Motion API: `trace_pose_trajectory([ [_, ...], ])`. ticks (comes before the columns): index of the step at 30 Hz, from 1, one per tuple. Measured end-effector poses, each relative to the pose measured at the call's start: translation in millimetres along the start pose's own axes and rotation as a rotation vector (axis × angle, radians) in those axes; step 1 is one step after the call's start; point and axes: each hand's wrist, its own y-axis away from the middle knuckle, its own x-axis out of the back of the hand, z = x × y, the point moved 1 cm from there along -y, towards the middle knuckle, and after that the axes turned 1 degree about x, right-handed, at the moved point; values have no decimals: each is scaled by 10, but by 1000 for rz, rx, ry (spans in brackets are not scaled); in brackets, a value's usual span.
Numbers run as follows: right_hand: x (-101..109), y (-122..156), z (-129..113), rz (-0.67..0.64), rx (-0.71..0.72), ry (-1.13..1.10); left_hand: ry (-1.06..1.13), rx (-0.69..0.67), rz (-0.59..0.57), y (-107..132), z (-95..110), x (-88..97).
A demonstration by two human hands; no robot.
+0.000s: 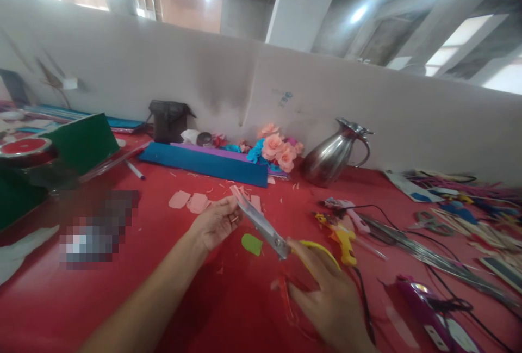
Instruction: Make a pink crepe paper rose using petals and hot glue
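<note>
My right hand (326,293) grips a pair of scissors (265,228) by the handles, one yellow and one red. Their blades point up and left, with the tips by the fingers of my left hand (216,222). Those fingers are pinched on a piece of pink crepe paper (238,192), which lies at the blade tips. Cut pink paper pieces (198,203) rest on the red table just beyond my left hand. Below the blades lies a small green rounded template (252,245). Whether the blades are cutting the paper at this instant is not clear.
Folded blue paper (204,165) lies behind the pieces, with peach paper flowers (281,149) and a metal jug (336,152) beyond. At right are a yellow glue gun (345,241), cords, wires and a purple device (436,315). A green board (87,143) stands left.
</note>
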Motion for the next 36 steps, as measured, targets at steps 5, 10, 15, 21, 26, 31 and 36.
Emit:
trace_pose_trajectory([
  [5,-4,8,46,-17,26,32,51,54,29,37,29,-36],
  [10,6,-20,45,-17,40,66,65,58,38,51,37,-60],
  [15,1,-57,44,-33,44,79,76,36,17,45,31,-51],
  [21,-1,-71,42,-44,47,85,79,47,33,43,31,-41],
  [26,32,-87,33,-54,43,90,71,39,20,46,33,-48],
  [31,48,-110,26,-76,48,112,69,31,1,39,24,-31],
  [36,45,-100,15,-63,58,120,66,31,-6,20,14,2],
])
